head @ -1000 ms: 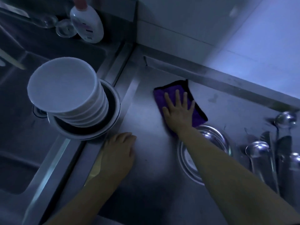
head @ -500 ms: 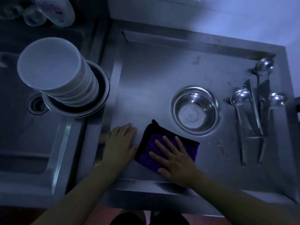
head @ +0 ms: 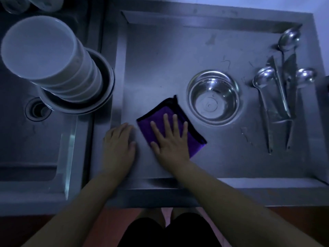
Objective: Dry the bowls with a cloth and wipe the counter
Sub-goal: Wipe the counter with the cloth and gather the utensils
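Cloth (head: 169,122) nearer bowl (head: 213,98), under grip (head: 170,139).

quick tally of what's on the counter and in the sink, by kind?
Purple cloth: 1, under the right hand
Steel bowl on the counter: 1
White bowl stack by the sink: 1 stack, bowl count unclear
Spoons: 3
Other flat utensils: about 2, overlapping
Total: about 8, stack as 1

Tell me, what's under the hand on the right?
The right hand lies flat on a purple cloth, and the cloth lies on the steel counter. The hand covers the cloth's middle, and the cloth hides the counter beneath it.
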The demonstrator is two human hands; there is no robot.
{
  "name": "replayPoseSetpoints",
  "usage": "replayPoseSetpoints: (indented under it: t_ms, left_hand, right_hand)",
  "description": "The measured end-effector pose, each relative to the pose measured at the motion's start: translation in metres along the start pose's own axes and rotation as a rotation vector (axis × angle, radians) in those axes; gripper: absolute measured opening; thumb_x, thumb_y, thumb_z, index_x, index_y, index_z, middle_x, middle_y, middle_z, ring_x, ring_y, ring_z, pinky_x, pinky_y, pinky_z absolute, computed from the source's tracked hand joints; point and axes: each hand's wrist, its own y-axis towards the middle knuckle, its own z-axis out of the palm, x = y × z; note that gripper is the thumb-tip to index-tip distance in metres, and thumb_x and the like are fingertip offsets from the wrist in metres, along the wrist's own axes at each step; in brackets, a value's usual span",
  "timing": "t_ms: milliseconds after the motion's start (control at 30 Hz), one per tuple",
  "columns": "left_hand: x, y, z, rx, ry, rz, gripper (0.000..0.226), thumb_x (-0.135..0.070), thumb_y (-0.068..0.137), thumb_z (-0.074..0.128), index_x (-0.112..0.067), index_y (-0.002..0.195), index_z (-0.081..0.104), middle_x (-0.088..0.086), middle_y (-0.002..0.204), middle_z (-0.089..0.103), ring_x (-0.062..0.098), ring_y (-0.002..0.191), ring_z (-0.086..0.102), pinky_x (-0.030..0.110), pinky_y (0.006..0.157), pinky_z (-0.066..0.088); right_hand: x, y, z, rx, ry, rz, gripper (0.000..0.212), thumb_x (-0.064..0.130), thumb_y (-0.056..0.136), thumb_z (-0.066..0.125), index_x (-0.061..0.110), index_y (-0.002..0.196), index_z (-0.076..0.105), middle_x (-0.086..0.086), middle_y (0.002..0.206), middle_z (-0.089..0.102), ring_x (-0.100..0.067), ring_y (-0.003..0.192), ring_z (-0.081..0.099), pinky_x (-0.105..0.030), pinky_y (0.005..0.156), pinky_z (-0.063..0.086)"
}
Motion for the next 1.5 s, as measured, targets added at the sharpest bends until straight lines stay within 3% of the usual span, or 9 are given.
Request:
replayPoseSetpoints:
  t_ms: [267,433,600,767,1033,1167,1267,1367,1500]
  left_hand:
    - [-0.037,-0.003,0.005,0.072,0.048,0.121,0.049,-0.01,0.08,0.063,-0.009,0.128,0.053,0.013,0.138,0.049,0.035,0.122,0.042,0.046,0.102,0.034]
    - [-0.073,-0.002,0.011,0.091,0.019,0.243,0.048,-0.007,0.07,0.069,-0.006,0.118,0.061,0.017,0.127,0.058,0.04,0.109,0.053,0.048,0.091,0.044]
    - [-0.082,-0.002,0.009,0.106,0.053,0.297,0.055,-0.006,0.058,0.078,-0.007,0.111,0.065,0.017,0.121,0.062,0.04,0.101,0.059,0.049,0.082,0.049]
    - [-0.068,0.005,0.003,0.125,0.111,0.194,0.061,-0.01,0.048,0.083,-0.01,0.107,0.067,0.013,0.116,0.065,0.039,0.095,0.062,0.047,0.075,0.052]
    - [-0.054,0.023,-0.001,0.129,0.083,-0.005,0.065,-0.011,0.06,0.077,-0.01,0.123,0.059,0.01,0.129,0.057,0.036,0.108,0.055,0.047,0.086,0.048]
    - [-0.058,0.039,-0.001,0.091,0.072,-0.113,0.069,-0.015,0.07,0.072,-0.012,0.134,0.047,0.008,0.14,0.047,0.032,0.119,0.048,0.045,0.094,0.043]
    - [-0.069,0.057,-0.003,0.063,0.086,-0.148,0.068,-0.019,0.074,0.069,-0.015,0.137,0.043,0.006,0.142,0.043,0.031,0.121,0.047,0.042,0.094,0.043]
    - [-0.078,0.079,-0.002,0.047,0.102,-0.14,0.068,-0.02,0.078,0.064,-0.016,0.141,0.039,0.006,0.146,0.039,0.03,0.124,0.045,0.041,0.098,0.039]
    - [-0.091,0.113,0.006,0.008,0.093,-0.131,0.065,-0.019,0.081,0.06,-0.016,0.142,0.037,0.007,0.15,0.033,0.028,0.129,0.039,0.039,0.105,0.033]
  right_hand:
    - [-0.028,-0.06,0.0,0.122,0.025,-0.291,0.06,0.055,0.092,0.02,0.04,0.149,0.005,0.003,0.158,-0.008,-0.024,0.144,-0.019,-0.051,0.112,-0.02]
    - [-0.096,-0.078,-0.005,0.132,-0.076,-0.121,0.061,0.059,0.093,0.019,0.045,0.145,-0.01,0.007,0.156,-0.015,-0.022,0.144,-0.02,-0.049,0.113,-0.018]
    - [-0.149,-0.085,-0.018,0.094,-0.083,0.22,0.063,0.061,0.089,0.011,0.039,0.146,-0.003,0.002,0.157,-0.009,-0.027,0.145,-0.014,-0.05,0.116,-0.01]
    - [-0.119,-0.083,-0.014,0.018,-0.004,0.371,0.065,0.057,0.091,0.022,0.03,0.149,0.013,-0.01,0.157,0.006,-0.036,0.144,0.002,-0.06,0.114,0.002]
    - [-0.068,-0.018,-0.013,0.022,-0.005,-0.058,0.064,0.054,0.084,0.042,0.031,0.143,0.038,-0.015,0.153,0.028,-0.04,0.141,0.02,-0.067,0.105,0.015]
    - [-0.054,0.052,-0.025,0.033,-0.022,-0.244,0.059,0.052,0.09,0.033,0.033,0.145,0.034,-0.012,0.156,0.022,-0.039,0.143,0.016,-0.066,0.108,0.011]
    - [-0.049,0.119,-0.034,0.036,-0.052,-0.34,0.058,0.053,0.095,0.025,0.036,0.149,0.017,-0.009,0.159,0.007,-0.036,0.145,-0.003,-0.064,0.111,-0.006]
    - [-0.05,0.187,-0.045,0.038,-0.084,-0.357,0.058,0.056,0.096,0.018,0.04,0.149,0.002,-0.005,0.16,-0.007,-0.033,0.144,-0.016,-0.061,0.109,-0.016]
    - [-0.072,0.26,-0.064,-0.013,-0.083,-0.32,0.058,0.057,0.096,0.018,0.04,0.149,0.004,-0.004,0.16,-0.006,-0.032,0.145,-0.014,-0.06,0.11,-0.014]
